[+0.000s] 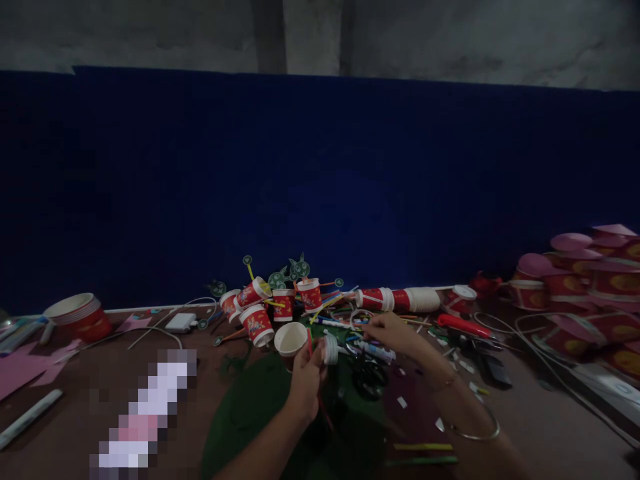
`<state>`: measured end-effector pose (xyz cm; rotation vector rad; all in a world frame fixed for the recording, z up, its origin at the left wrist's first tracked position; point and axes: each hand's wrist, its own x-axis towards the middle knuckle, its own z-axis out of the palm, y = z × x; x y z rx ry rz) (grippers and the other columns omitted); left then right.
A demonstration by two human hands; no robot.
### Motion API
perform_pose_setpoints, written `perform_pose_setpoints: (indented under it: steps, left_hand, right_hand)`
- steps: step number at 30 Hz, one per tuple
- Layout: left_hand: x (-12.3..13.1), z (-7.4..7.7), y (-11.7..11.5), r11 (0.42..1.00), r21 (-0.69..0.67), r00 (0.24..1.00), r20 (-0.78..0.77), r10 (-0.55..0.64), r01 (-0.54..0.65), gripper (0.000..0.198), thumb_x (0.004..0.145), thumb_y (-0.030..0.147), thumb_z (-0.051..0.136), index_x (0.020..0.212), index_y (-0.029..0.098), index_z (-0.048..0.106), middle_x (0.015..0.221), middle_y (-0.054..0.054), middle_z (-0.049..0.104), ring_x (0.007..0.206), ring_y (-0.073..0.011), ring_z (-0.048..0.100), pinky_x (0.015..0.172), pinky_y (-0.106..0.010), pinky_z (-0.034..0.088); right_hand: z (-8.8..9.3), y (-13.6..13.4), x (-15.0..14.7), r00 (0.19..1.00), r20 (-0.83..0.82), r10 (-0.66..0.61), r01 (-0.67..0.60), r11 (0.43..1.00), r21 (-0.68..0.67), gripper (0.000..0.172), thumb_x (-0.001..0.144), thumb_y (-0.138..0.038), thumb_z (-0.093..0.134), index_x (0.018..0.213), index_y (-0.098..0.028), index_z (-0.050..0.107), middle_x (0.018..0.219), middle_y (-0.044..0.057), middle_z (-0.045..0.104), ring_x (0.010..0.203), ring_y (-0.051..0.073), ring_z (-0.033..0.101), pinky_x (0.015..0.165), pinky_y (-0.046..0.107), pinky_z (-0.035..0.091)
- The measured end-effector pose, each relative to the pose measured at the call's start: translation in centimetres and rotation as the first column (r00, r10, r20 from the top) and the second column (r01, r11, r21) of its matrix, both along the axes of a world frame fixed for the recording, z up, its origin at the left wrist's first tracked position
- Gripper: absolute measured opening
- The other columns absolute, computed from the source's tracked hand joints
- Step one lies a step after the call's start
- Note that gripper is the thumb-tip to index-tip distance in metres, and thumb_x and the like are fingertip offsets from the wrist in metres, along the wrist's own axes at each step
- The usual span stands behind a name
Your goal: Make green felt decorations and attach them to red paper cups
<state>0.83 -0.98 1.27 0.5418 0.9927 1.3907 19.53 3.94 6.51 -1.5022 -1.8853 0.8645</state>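
Observation:
My left hand [306,381] is closed around a thin red straw [309,341]. A small white roll [331,349] that looks like tape shows at its fingertips. Directly behind these fingers is a paper cup [291,340], mouth up; whether the hand also grips it I cannot tell. My right hand [389,335] has its fingers pinched together above a clutter of straws and pens. What they hold, if anything, is too small to make out. Below it lie black scissors [370,379] and a white tube [379,351].
Red patterned cups [257,325] with straws stand and lean at the back. Stacked cups [400,299] lie sideways to their right. A red-handled cutter [464,326], cables and paper scraps are at right, beside piled red cups with pink tops [573,280]. A blue panel [320,180] rises behind.

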Motion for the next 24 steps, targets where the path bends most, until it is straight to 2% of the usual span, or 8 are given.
perform_pose_setpoints:
  steps: [2, 4, 7, 9, 13, 17, 21, 24]
  left_hand:
    - [0.0, 0.0, -0.1, 1.0, -0.011, 0.999, -0.03, 0.02, -0.02, 0.042, 0.054, 0.04, 0.078, 0.086, 0.018, 0.062, 0.064, 0.004, 0.062, 0.057, -0.0095, 0.057, 0.052, -0.018, 0.041]
    - [0.0, 0.1, -0.2, 1.0, 0.013, 0.997, -0.067, 0.024, -0.024, 0.043, 0.057, 0.042, 0.076, 0.089, 0.018, 0.062, 0.069, 0.002, 0.064, 0.063, -0.0123, 0.059, 0.057, -0.02, 0.044]
    - [-0.3, 0.3, -0.4, 0.997, 0.074, 0.992, -0.119, 0.046, -0.037, 0.042, 0.059, 0.043, 0.074, 0.089, 0.016, 0.063, 0.076, -0.002, 0.067, 0.073, -0.0173, 0.062, 0.064, -0.024, 0.045]
    - [-0.5, 0.4, -0.3, 0.993, 0.106, 0.99, -0.126, 0.068, -0.055, 0.042, 0.06, 0.041, 0.074, 0.091, 0.016, 0.062, 0.083, -0.004, 0.068, 0.079, -0.0193, 0.062, 0.068, -0.025, 0.046]
    - [-0.6, 0.3, -0.2, 0.991, 0.13, 0.994, -0.113, 0.001, 0.014, 0.04, 0.063, 0.039, 0.073, 0.094, 0.017, 0.061, 0.084, -0.004, 0.068, 0.079, -0.0198, 0.062, 0.069, -0.026, 0.046]
    - [-0.1, 0.2, -0.3, 0.967, 0.227, 0.992, -0.061, -0.109, 0.12, 0.035, 0.062, 0.033, 0.074, 0.092, 0.018, 0.063, 0.09, -0.004, 0.068, 0.085, -0.0194, 0.061, 0.074, -0.025, 0.045]
    - [0.3, 0.5, -0.7, 0.947, 0.245, 0.978, -0.06, -0.201, 0.209, 0.033, 0.062, 0.028, 0.075, 0.092, 0.017, 0.065, 0.092, -0.006, 0.068, 0.09, -0.0208, 0.06, 0.081, -0.027, 0.044]
    - [0.4, 1.0, -1.1, 0.963, 0.21, 0.984, -0.095, -0.152, 0.169, 0.032, 0.059, 0.029, 0.077, 0.087, 0.017, 0.067, 0.09, -0.005, 0.069, 0.09, -0.0219, 0.06, 0.08, -0.028, 0.045]
  right_hand:
    - [0.0, -0.1, 0.0, 0.989, 0.092, -0.115, 0.089, 0.966, 0.244, 0.026, 0.071, -0.033, 0.059, 0.049, -0.018, 0.06, 0.064, 0.007, 0.061, 0.07, 0.021, 0.055, 0.069, 0.032, 0.04]
    - [0.1, -0.6, -1.0, 0.997, 0.044, -0.069, 0.051, 0.943, 0.33, 0.022, 0.073, -0.032, 0.057, 0.056, -0.018, 0.06, 0.074, 0.006, 0.062, 0.081, 0.022, 0.054, 0.076, 0.032, 0.038]
    - [0.1, -1.9, -3.3, 0.987, -0.063, 0.15, -0.139, 0.979, 0.152, 0.035, 0.083, -0.041, 0.045, 0.06, -0.018, 0.059, 0.065, 0.002, 0.058, 0.069, 0.017, 0.052, 0.067, 0.028, 0.04]
    - [0.0, -2.5, -4.7, 0.973, -0.124, 0.196, -0.184, 0.978, 0.101, 0.035, 0.083, -0.043, 0.046, 0.061, -0.018, 0.059, 0.066, 0.002, 0.058, 0.071, 0.017, 0.052, 0.069, 0.028, 0.04]
    - [-0.6, -3.0, -5.9, 0.963, -0.189, 0.193, -0.163, 0.973, 0.163, 0.028, 0.083, -0.037, 0.047, 0.065, -0.018, 0.059, 0.077, 0.003, 0.059, 0.084, 0.019, 0.051, 0.081, 0.031, 0.038]
    - [-0.7, -2.8, -5.7, 0.937, -0.246, 0.249, -0.232, 0.968, 0.095, 0.024, 0.081, -0.03, 0.048, 0.062, -0.018, 0.056, 0.092, 0.005, 0.059, 0.09, 0.02, 0.051, 0.085, 0.032, 0.037]
    - [-0.6, -2.4, -5.5, 0.936, -0.268, 0.228, -0.225, 0.973, 0.041, 0.023, 0.076, -0.021, 0.043, 0.056, -0.018, 0.053, 0.079, 0.004, 0.059, 0.082, 0.019, 0.052, 0.079, 0.031, 0.039]
    - [-0.2, -2.5, -5.2, 0.925, -0.326, 0.197, -0.214, 0.977, -0.017, 0.024, 0.076, -0.025, 0.046, 0.055, -0.018, 0.054, 0.07, 0.002, 0.057, 0.07, 0.016, 0.051, 0.069, 0.028, 0.04]
